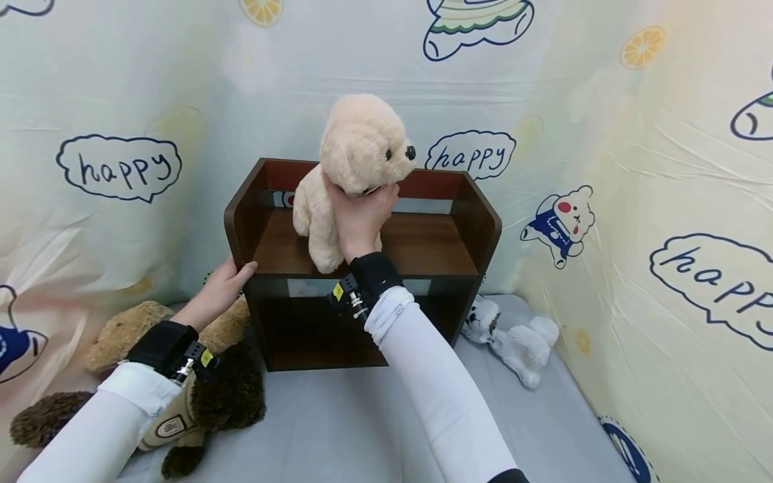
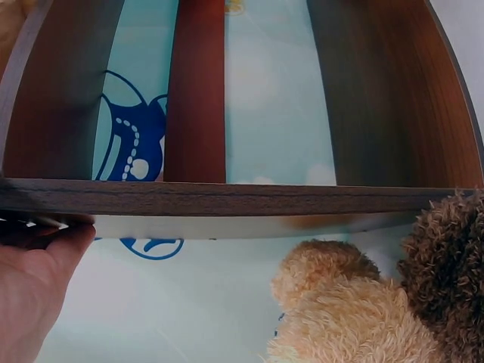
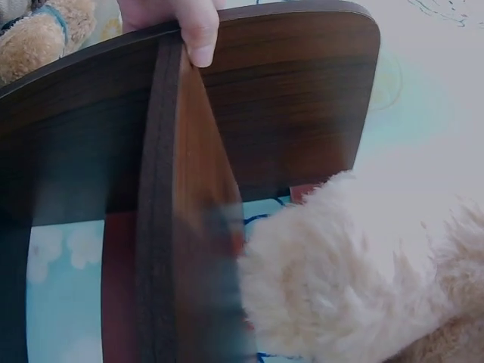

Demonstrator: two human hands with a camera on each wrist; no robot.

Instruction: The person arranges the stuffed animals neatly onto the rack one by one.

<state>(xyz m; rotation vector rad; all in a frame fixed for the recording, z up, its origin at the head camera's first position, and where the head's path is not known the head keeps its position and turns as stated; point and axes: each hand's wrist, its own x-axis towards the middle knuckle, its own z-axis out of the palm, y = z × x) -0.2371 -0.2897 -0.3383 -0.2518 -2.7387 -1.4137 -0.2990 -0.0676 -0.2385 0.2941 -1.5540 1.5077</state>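
Note:
A cream plush dog [image 1: 362, 144] is at the upper level of a dark brown wooden shelf [image 1: 429, 245], its nose toward the right. My right hand [image 1: 360, 218] grips it at the neck, below the chin. One front paw hangs at the front edge of the upper board; whether it touches the wood I cannot tell. My left hand [image 1: 223, 288] holds the shelf's left side panel, with the thumb [image 3: 200, 38] over the front edge by the upper board. In the left wrist view, the left fingers are mostly hidden behind the panel.
Brown and tan plush toys [image 1: 232, 392] lie left of the shelf, partly under my left arm. A white plush toy [image 1: 522, 345] lies to the right. The shelf stands on a grey cloth surface [image 1: 338, 429], against a printed curtain [image 1: 199, 60] behind.

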